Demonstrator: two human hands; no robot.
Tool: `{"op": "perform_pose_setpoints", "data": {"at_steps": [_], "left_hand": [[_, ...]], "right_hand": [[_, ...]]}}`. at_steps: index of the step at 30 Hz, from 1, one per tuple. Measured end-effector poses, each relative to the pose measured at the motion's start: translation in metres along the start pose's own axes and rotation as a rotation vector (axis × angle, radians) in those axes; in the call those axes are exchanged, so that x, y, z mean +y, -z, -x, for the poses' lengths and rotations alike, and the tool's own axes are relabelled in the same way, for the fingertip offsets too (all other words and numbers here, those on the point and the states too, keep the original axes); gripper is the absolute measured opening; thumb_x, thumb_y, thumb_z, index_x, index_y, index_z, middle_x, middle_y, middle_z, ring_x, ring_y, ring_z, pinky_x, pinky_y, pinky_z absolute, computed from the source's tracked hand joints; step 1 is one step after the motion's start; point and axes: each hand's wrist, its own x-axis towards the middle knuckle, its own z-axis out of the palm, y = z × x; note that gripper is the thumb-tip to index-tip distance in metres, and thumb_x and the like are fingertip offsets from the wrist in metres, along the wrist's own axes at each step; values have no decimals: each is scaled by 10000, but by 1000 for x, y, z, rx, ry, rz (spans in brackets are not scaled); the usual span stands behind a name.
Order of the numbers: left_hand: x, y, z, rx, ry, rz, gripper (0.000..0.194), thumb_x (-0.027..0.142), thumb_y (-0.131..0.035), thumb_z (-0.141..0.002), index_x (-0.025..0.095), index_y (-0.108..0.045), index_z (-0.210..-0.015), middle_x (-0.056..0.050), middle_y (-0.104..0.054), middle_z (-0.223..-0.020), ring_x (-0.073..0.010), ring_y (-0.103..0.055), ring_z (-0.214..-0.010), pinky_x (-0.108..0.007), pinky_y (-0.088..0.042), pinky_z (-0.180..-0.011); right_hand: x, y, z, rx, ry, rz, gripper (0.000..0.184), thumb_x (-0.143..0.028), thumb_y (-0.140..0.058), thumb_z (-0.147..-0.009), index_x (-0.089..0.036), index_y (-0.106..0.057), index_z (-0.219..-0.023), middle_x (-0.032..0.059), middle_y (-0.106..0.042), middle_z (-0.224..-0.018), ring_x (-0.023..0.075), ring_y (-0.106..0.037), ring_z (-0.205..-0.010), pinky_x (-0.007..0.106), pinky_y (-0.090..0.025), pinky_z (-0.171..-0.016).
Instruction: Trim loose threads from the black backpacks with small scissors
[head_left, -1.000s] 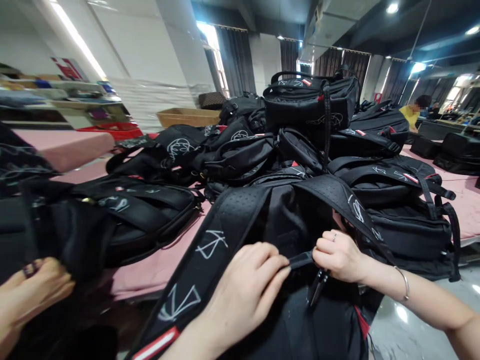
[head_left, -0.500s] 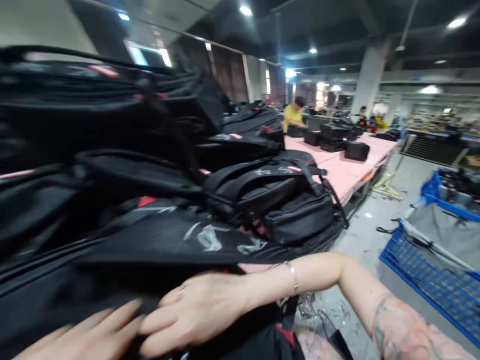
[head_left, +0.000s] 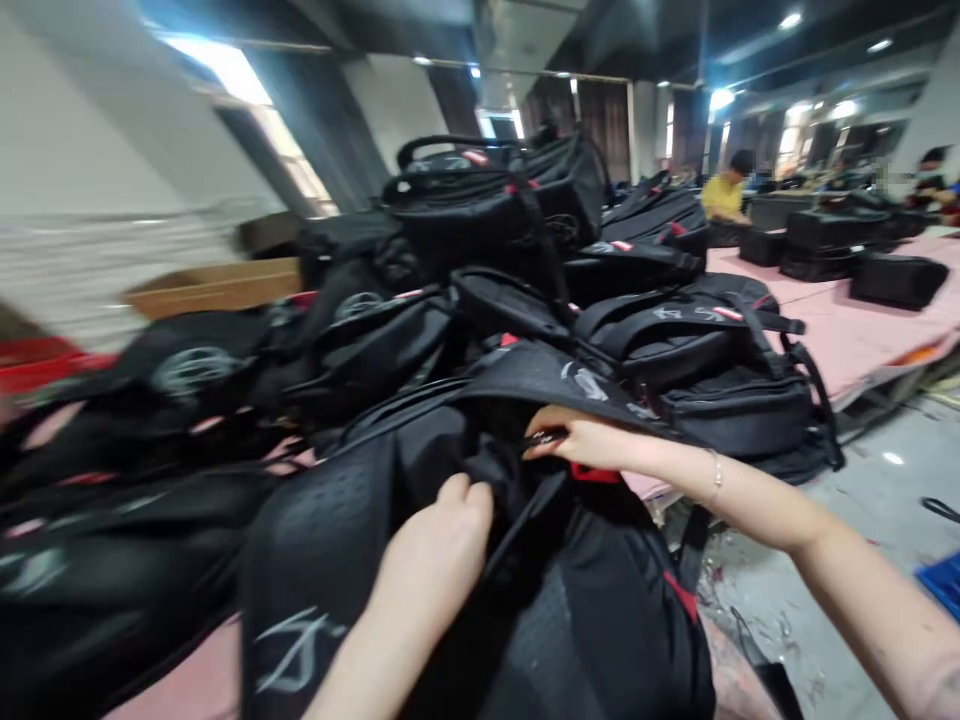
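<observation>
A black backpack (head_left: 600, 600) with red trim lies open in front of me, its perforated panel and strap (head_left: 322, 520) marked with a white print. My left hand (head_left: 450, 520) is closed on the black fabric at the opening, fingertips partly hidden in the folds. Under the raised black flap (head_left: 540, 370), my right hand (head_left: 574, 438) is closed on a small dark piece with light specks (head_left: 546, 437). Whether that piece belongs to the backpack I cannot tell.
More black backpacks (head_left: 495, 200) are piled behind and to the left on a pink table (head_left: 817, 350). Dark boxy bags (head_left: 896, 280) stand farther right, near a person in yellow (head_left: 724, 200). A cardboard box (head_left: 214, 285) is at the left; a blue crate (head_left: 941, 585) shows at right.
The view has swung left. Both hands, side by side and blurred near the front before, are now farther into the backpack's opening and closed, the right one under the flap.
</observation>
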Motion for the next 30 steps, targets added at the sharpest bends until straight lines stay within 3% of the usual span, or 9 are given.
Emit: {"op": "perform_pose_setpoints", "data": {"at_steps": [2,4,7,9,12,17,23,30], "left_hand": [[8,9,4,-62,82,-79,340,10,-233,-792,67,-556,-885,-136,-539,-876,-224,-639,-688,-313,-486,-600],[11,12,8,-85,139,-92,347,0,-228,-790,70,-552,-892,-129,-535,-882,-222,-643,-707,-304,-493,-612],[9,11,14,-82,191,-72,360,-26,-225,-767,68,-547,-896,-129,-531,-896,-214,-643,-705,-299,-495,-611],[8,8,17,-70,205,-58,350,-28,-234,-762,69,-543,-895,-125,-529,-890,-209,-642,-700,-294,-495,-606],[7,3,18,-58,225,-50,331,-22,-254,-759,73,-533,-909,-123,-528,-898,-203,-638,-680,-292,-492,-589],[6,1,18,-50,238,-37,304,-3,-274,-776,80,-529,-919,-116,-524,-897,-197,-633,-674,-291,-491,-592],[7,4,18,-59,264,4,266,68,-275,-833,71,-531,-905,-122,-516,-872,-222,-633,-677,-318,-491,-589],[9,3,19,-24,228,-10,270,62,-274,-826,73,-528,-918,-127,-517,-885,-207,-624,-662,-317,-488,-584]], "right_hand": [[-2,-1,-3,48,-74,106,306,-335,-670,-732,-115,-540,-901,23,-565,-831,135,-502,-761,236,-386,-694],[-7,-1,-2,24,-15,215,383,-384,-669,-724,-129,-520,-967,37,-562,-870,152,-496,-773,253,-375,-689],[-16,0,-2,-20,162,311,185,-285,-545,-837,-148,-518,-959,37,-557,-882,146,-491,-795,247,-353,-698],[-21,0,-6,-69,246,389,69,-216,-537,-836,-154,-530,-866,19,-544,-809,134,-481,-748,235,-331,-656],[-30,-3,-14,-177,331,505,67,-193,-577,-807,-152,-531,-778,9,-527,-734,129,-467,-694,236,-292,-597],[-41,-7,-23,-308,341,559,31,-167,-566,-811,-140,-555,-823,37,-543,-783,129,-491,-699,232,-272,-561],[-42,-7,-22,-310,336,582,61,-193,-565,-814,-143,-570,-848,49,-562,-793,149,-521,-723,241,-280,-564],[-47,-9,-32,-439,381,574,66,-168,-568,-805,-133,-598,-851,63,-606,-797,159,-539,-733,246,-297,-571]]}}
